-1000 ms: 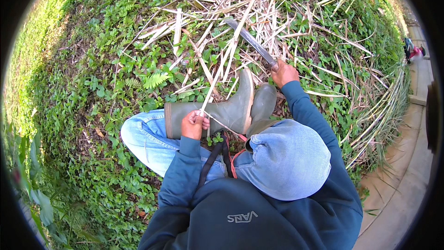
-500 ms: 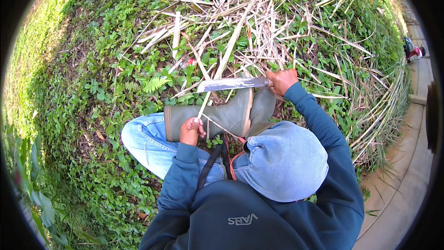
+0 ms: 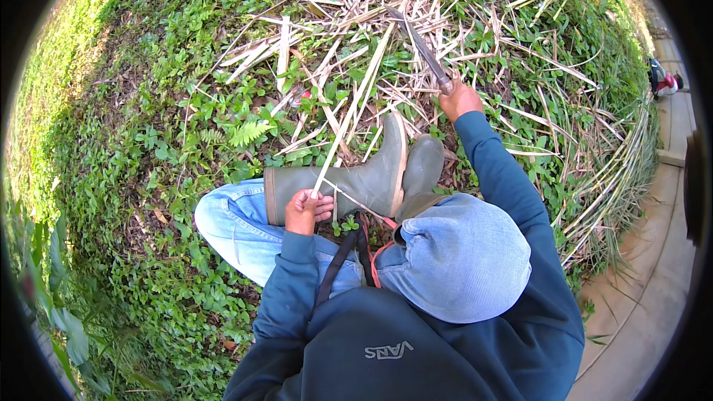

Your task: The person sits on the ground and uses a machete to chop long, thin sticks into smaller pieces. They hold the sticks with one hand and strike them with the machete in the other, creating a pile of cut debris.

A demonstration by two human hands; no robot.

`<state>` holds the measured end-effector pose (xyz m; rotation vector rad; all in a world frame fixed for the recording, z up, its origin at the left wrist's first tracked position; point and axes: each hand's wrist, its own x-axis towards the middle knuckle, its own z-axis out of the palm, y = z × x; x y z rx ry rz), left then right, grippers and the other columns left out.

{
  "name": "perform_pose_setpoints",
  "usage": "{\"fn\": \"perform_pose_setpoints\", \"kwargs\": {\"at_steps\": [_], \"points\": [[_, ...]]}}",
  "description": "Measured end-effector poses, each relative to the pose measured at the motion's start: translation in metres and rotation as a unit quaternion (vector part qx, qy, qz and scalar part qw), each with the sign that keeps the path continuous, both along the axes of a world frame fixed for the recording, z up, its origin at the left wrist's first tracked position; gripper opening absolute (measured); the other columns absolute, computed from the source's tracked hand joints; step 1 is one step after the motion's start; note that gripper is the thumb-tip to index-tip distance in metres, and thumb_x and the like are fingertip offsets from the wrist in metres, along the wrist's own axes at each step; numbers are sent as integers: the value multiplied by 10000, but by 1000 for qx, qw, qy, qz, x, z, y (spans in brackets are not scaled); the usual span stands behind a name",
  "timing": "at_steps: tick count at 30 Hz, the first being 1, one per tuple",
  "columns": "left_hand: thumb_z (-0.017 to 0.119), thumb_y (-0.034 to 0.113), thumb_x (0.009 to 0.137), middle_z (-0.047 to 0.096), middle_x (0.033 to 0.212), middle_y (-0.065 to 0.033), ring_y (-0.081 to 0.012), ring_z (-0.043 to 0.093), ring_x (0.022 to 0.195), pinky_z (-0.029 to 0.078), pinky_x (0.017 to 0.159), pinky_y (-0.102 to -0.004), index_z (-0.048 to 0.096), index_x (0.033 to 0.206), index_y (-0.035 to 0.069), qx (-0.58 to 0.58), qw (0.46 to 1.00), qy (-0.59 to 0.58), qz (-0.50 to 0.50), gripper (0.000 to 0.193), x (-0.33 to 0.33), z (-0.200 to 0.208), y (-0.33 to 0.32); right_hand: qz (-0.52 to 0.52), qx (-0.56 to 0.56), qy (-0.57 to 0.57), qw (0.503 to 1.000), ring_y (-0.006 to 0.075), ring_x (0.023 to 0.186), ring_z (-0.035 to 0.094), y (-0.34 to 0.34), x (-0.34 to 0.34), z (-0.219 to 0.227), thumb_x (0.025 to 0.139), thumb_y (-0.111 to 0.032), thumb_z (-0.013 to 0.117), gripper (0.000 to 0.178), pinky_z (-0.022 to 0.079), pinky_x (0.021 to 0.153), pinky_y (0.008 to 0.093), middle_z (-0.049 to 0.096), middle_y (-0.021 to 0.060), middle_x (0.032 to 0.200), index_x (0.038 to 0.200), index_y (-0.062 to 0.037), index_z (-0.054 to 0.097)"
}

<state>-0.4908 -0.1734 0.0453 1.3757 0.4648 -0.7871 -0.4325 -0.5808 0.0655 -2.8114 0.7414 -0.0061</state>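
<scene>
My left hand (image 3: pixel 306 210) pinches the near end of a long pale strip (image 3: pixel 349 119), which looks like split bamboo or cane. The strip slants up and away to the right, over my boot, its far end among the shavings. In my right hand (image 3: pixel 460 99) is the handle of a machete (image 3: pixel 423 47), fingers wrapped round it. Its blade points away and slightly left, apart from the strip, over the litter. Green rubber boots (image 3: pixel 375 180) are on my bent legs, just beyond my left hand. A thin loose sliver (image 3: pixel 356 206) lies across the near boot.
Pale strips and shavings (image 3: pixel 438 37) litter the low green plants ahead. A bundle of long thin strips (image 3: pixel 616 193) lies at the right beside a curved concrete edge (image 3: pixel 646 289). A red and dark shoe (image 3: pixel 666 82) shows at the far right. Black and orange straps (image 3: pixel 371 249) lie by my lap.
My right hand has swung the machete away from the strip; its blade went from lying crosswise over the boot to pointing forward. The left hand barely moved, and the strip tilts further right.
</scene>
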Motion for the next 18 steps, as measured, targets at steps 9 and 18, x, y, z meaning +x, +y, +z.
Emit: {"fn": "perform_pose_setpoints", "kwargs": {"at_steps": [9,18], "points": [[516,110,952,653,772,-87,-144,647,684,546,528,-253,551,987,5,59,996,-59,13,116,-8,-2,2,49,4,113,992,402,757,645,-1,-4,8,766,-249,653,278,510,725,506,660,192,792,978,-80,590],[507,132,956,633,728,-56,-113,619,653,512,548,-232,564,930,36,106,985,-124,-50,115,-4,-7,7,260,-43,199,944,399,716,650,11,-8,16,760,-265,666,312,519,697,490,658,215,773,988,-73,572]]}}
